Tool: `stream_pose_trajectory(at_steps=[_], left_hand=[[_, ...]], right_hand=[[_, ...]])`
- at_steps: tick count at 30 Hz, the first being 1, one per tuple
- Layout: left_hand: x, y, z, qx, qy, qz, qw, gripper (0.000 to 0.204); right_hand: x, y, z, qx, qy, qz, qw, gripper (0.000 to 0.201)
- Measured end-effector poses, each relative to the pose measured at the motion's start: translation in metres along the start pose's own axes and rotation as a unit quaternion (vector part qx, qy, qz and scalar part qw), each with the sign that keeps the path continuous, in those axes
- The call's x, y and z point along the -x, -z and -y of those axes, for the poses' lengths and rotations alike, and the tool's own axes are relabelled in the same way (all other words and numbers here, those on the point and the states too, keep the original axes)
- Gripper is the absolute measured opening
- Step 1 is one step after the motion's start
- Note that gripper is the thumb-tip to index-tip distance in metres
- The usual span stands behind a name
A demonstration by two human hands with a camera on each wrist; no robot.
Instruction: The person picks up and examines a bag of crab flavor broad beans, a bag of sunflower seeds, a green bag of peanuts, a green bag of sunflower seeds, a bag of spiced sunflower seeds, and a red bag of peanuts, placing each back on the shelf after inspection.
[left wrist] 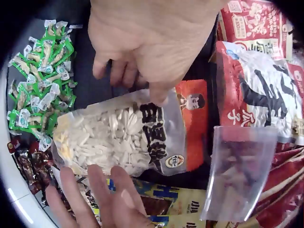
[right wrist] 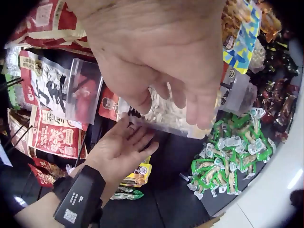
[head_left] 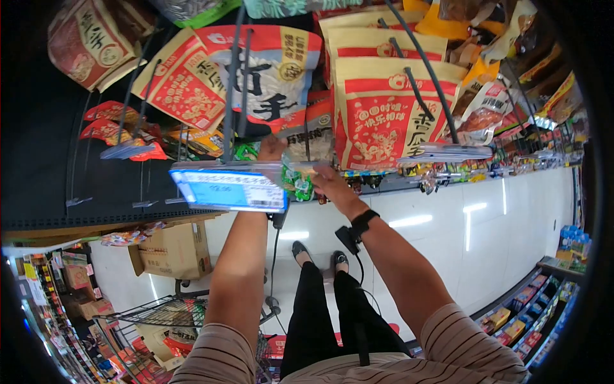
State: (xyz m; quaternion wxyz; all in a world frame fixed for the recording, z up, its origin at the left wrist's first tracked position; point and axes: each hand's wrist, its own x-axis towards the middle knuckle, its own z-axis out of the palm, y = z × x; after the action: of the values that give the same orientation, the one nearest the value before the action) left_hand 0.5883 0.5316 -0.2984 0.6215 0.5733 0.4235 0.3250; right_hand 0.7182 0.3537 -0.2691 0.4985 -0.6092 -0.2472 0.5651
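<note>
A clear bag of white seeds (left wrist: 114, 135) with a red end lies on the dark shelf, between my two hands. At one long edge of it is my left hand (right wrist: 114, 147), its thumb at the bag's edge and its fingers loosely extended. Along the opposite edge, my right hand (left wrist: 104, 199) has its fingers spread and fairly straight, fingertips right at the bag. From the right wrist view, the right hand (right wrist: 161, 57) covers part of the seeds. Small green-wrapped packets (left wrist: 42, 80) lie loose beside the bag. In the head view a blue price tag (head_left: 233, 189) stands before the left hand (head_left: 272, 148).
Red and white seed bags (head_left: 268, 77) and large red-and-tan bags (head_left: 396, 109) hang on metal hooks above. Dark-wrapped packets (right wrist: 278, 95) lie near the shelf edge. A wire shopping cart (head_left: 160, 313) and a cardboard box (head_left: 173, 249) stand on the floor behind.
</note>
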Motion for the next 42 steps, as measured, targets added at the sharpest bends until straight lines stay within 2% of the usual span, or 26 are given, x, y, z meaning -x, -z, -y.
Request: stream_pose_trajectory(at_steps=[1, 4, 6, 8, 10, 12, 14, 15, 18, 19, 21, 27, 31, 34, 38, 40, 41, 42], left_hand=[[-0.003, 0.015, 0.034, 0.078, 0.046, 0.030, 0.995, 0.030], [0.043, 0.030, 0.053, -0.103, -0.067, 0.033, 0.992, 0.026], [0.105, 0.013, -0.016, -0.030, 0.088, 0.014, 0.996, 0.028], [0.164, 0.014, -0.022, -0.029, 0.179, 0.006, 0.983, 0.032], [0.233, 0.017, -0.019, 0.022, 0.226, 0.014, 0.974, 0.037], [0.301, 0.022, -0.018, 0.074, 0.248, 0.038, 0.965, 0.040], [0.366, 0.032, -0.028, 0.104, 0.273, 0.031, 0.956, 0.037], [0.395, 0.039, -0.033, 0.101, 0.325, 0.023, 0.940, 0.036], [0.477, 0.057, -0.030, 0.090, 0.306, -0.051, 0.946, 0.036], [0.498, 0.061, -0.042, 0.077, 0.320, -0.097, 0.939, 0.035], [0.537, 0.073, -0.045, 0.097, 0.321, -0.154, 0.929, 0.034], [0.612, 0.090, -0.048, 0.178, 0.271, -0.296, 0.898, 0.023], [0.647, 0.117, -0.036, 0.193, 0.238, -0.340, 0.889, 0.022], [0.672, 0.149, -0.029, 0.161, 0.243, -0.367, 0.883, 0.022], [0.702, 0.198, -0.026, 0.208, 0.255, -0.401, 0.855, 0.023], [0.721, 0.230, -0.004, 0.166, 0.260, -0.394, 0.866, 0.025], [0.727, 0.244, 0.003, 0.149, 0.296, -0.413, 0.848, 0.030], [0.731, 0.260, 0.009, 0.094, 0.302, -0.415, 0.853, 0.030]], right_hand=[[0.014, -0.002, 0.001, -0.022, -0.004, -0.005, 1.000, 0.060], [0.051, -0.002, -0.015, -0.060, -0.039, 0.012, 0.997, 0.056], [0.074, -0.001, -0.019, -0.050, -0.079, 0.056, 0.994, 0.054], [0.111, -0.002, -0.028, -0.012, -0.149, 0.122, 0.981, 0.052], [0.144, -0.003, -0.043, -0.005, -0.194, 0.174, 0.966, 0.039], [0.167, -0.003, -0.038, 0.020, -0.216, 0.241, 0.946, 0.033], [0.186, -0.015, -0.028, 0.017, -0.233, 0.254, 0.938, 0.029], [0.193, -0.023, -0.022, 0.052, -0.226, 0.253, 0.939, 0.031], [0.204, -0.046, -0.018, 0.107, -0.212, 0.248, 0.939, 0.030], [0.205, -0.055, -0.017, 0.110, -0.222, 0.243, 0.938, 0.028], [0.203, -0.073, -0.023, 0.145, -0.225, 0.272, 0.924, 0.026], [0.227, -0.138, -0.016, 0.199, -0.201, 0.381, 0.881, 0.025], [0.251, -0.190, -0.008, 0.208, -0.189, 0.418, 0.864, 0.028], [0.257, -0.219, -0.017, 0.224, -0.206, 0.419, 0.856, 0.030], [0.273, -0.257, -0.025, 0.235, -0.215, 0.425, 0.847, 0.029], [0.280, -0.273, -0.031, 0.235, -0.219, 0.427, 0.846, 0.029], [0.284, -0.281, -0.034, 0.234, -0.220, 0.429, 0.844, 0.029], [0.286, -0.290, -0.035, 0.234, -0.220, 0.431, 0.843, 0.029]])
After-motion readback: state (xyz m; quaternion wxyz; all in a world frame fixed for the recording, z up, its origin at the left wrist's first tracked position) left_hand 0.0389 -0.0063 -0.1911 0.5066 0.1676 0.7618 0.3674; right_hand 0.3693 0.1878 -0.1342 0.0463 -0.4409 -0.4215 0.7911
